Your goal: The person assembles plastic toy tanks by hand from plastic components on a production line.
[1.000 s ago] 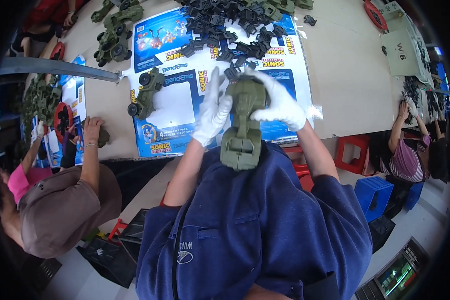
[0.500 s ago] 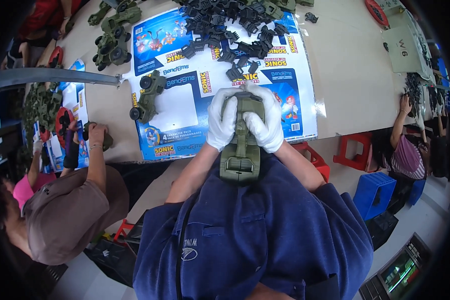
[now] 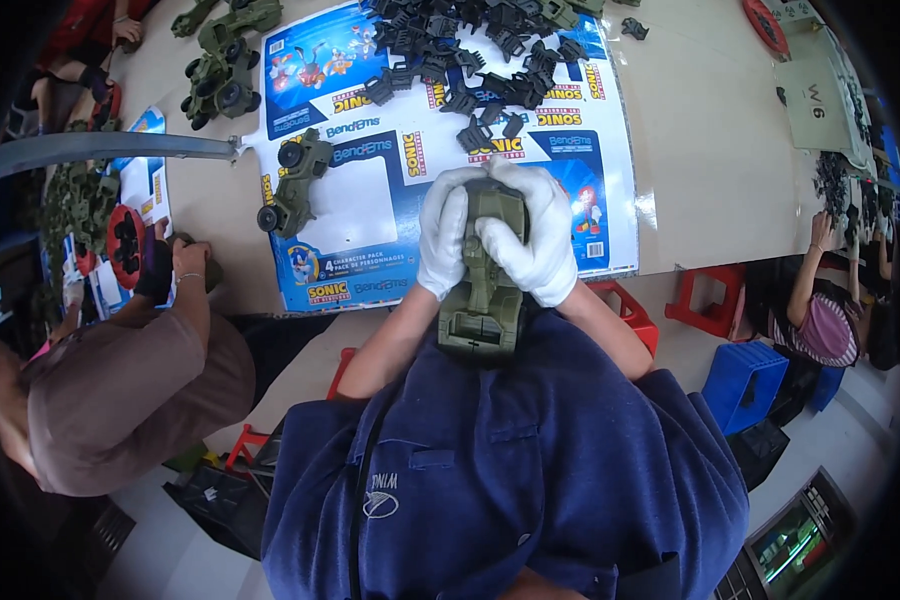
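Note:
An olive-green toy truck [image 3: 479, 312] is held between my two white-gloved hands, close to my chest at the table's near edge. My left hand [image 3: 444, 232] wraps its left side, fingers curled over the far end. From the right, my right hand [image 3: 536, 238] grips it with the thumb lying across the top of the body. The truck's far end is partly covered by the gloves, and its underside is hidden. Ahead of my hands lies a pile of small black plastic parts [image 3: 460, 60] on a printed cardboard sheet [image 3: 370, 215].
A green toy truck with black wheels [image 3: 296, 182] rests on the sheet's left edge, and several more green trucks [image 3: 222, 80] stand behind it. A metal bar [image 3: 120, 148] crosses at the left. Co-workers sit on both sides. Red stools [image 3: 705, 300] and a blue crate [image 3: 745, 385] are at the right.
My right thumb has shifted slightly up along the truck's top, and the truck tilts a little. The co-worker at the left has leaned lower. Both my hands keep their hold.

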Demonstrator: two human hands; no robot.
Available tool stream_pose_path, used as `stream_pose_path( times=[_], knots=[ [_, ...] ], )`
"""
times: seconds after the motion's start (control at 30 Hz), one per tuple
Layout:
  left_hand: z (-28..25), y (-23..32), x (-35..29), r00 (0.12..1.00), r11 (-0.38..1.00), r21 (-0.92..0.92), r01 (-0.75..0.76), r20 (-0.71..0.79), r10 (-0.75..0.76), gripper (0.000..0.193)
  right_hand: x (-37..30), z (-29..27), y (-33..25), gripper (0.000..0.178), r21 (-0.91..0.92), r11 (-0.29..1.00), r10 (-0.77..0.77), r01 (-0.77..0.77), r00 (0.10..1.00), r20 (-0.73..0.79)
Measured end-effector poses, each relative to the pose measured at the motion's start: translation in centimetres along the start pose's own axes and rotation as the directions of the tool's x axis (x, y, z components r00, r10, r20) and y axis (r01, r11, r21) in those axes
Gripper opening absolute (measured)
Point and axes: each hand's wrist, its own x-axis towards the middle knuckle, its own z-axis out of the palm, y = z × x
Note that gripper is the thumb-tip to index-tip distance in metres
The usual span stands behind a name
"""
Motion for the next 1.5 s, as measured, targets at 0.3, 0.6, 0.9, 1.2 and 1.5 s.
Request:
stream_pose_path(
  times=[0.3,0.6,0.9,1.2,1.5],
  knots=[
    [0.8,-4.0,1.1,0.944,0.916,0.226,0.331,-0.083,-0.320,0.032,-2.5,1.3,3.2,0.046,0.426,0.638,0.657,-0.641,0.742,0.133],
    [-16.3,-2.6,4.0,0.907,-0.224,0.915,0.335,-0.248,0.341,0.067,-4.7,-11.8,16.7,0.053,-0.492,0.486,0.198,-0.722,0.639,-0.743],
    [-18.2,-2.5,4.3,0.789,-0.159,0.876,0.456,-0.480,-0.382,0.099,1.2,1.8,16.1,0.025,-0.488,0.850,0.246,-0.197,0.968,0.039],
    [-13.7,-8.1,-4.3,0.412,0.537,-0.309,0.785,-0.387,-0.825,0.069,1.3,2.1,17.6,0.027,-0.763,0.637,0.358,-0.109,0.918,0.168],
    [-10.6,-0.6,-0.1,0.953,-0.021,0.975,-0.221,0.211,-0.217,0.071,2.0,2.2,15.9,0.033,-0.718,0.695,0.233,-0.034,0.956,0.180]
  ],
)
